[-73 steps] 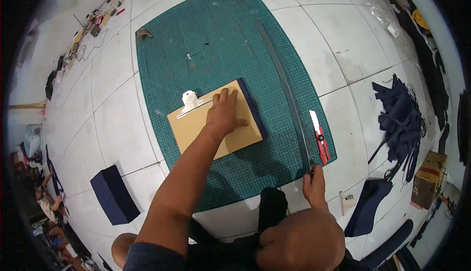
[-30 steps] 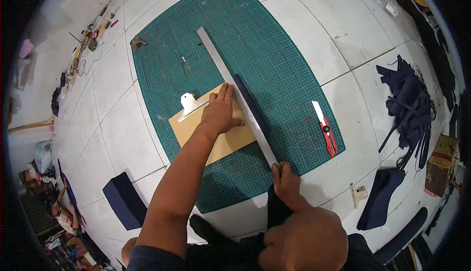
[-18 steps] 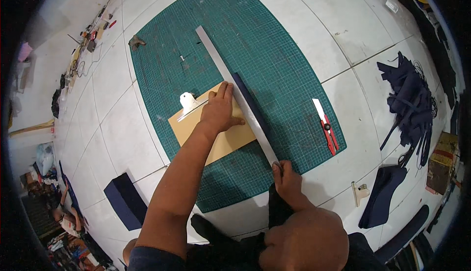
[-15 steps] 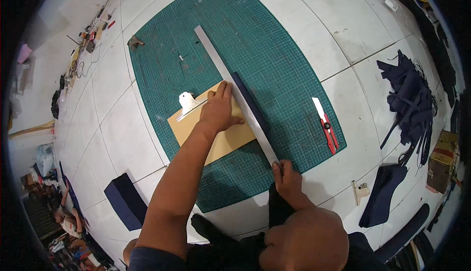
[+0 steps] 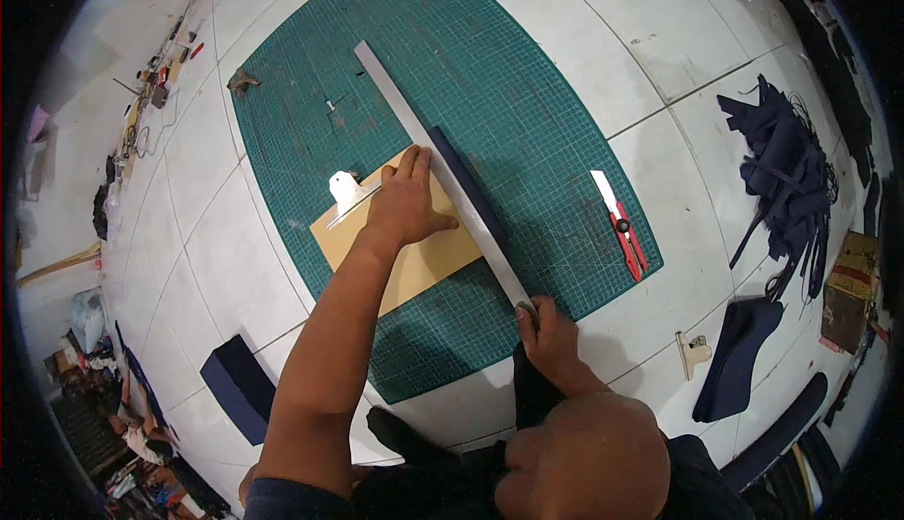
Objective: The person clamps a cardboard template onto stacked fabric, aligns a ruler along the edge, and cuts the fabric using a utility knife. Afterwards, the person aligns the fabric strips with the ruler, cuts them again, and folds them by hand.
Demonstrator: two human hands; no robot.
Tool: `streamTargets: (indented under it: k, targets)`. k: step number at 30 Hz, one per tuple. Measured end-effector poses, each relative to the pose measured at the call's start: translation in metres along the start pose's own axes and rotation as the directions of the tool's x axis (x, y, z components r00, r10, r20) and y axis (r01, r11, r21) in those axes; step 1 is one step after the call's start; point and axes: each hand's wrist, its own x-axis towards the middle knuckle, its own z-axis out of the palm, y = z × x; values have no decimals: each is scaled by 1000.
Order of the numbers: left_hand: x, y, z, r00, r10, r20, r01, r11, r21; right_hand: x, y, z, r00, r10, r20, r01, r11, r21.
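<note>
A long metal ruler point(image 5: 392, 92) lies slantwise across the green cutting mat point(image 5: 537, 87). Its near end is pinched between the thumb and fingers of my right hand point(image 5: 551, 336). My left hand point(image 5: 407, 204) presses flat on a tan board point(image 5: 438, 261), fingers stretched out and their tips against the ruler's left edge. A silver clip point(image 5: 345, 192) grips the board's far left side. Dark navy fabric point(image 5: 468, 176) shows along the ruler's right side; how far it runs under the ruler and board is hidden. A red utility knife point(image 5: 623, 228) with its blade out rests on the mat's right part.
On the tiled floor to the right are a heap of navy fabric scraps point(image 5: 782, 167), a folded navy stack point(image 5: 739, 355) and another clip point(image 5: 695, 355). A navy block-like stack point(image 5: 237, 388) stands at left. A small brown object point(image 5: 243, 83) sits on the mat's left edge.
The whole view has shifted slightly, with the mat appearing a little further left and up. Both hands keep their places on the board and the ruler.
</note>
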Motion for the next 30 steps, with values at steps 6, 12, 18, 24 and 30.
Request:
streamTargets:
  k: [6,12,18,24,30]
  targets:
    - [-2,0,-2,1000,3,6,-3,1000,-7,1,2,3,999,-24,-31,25,999,28]
    - [0,-1,0,1000,9,8,-9,1000,-30,2,1,1,999,-26,-41,26,1000,11]
    - [-1,12,0,999,-48,18,47,998,28,2,2,1,1000,23,-20,-23,999,32]
    - [-2,10,0,999,-45,6,45,999,24,0,9,4,1000,22,-15,-21,999,40]
    - [0,8,3,999,-42,-7,42,999,-10,0,6,4,1000,19,-5,-19,999,26]
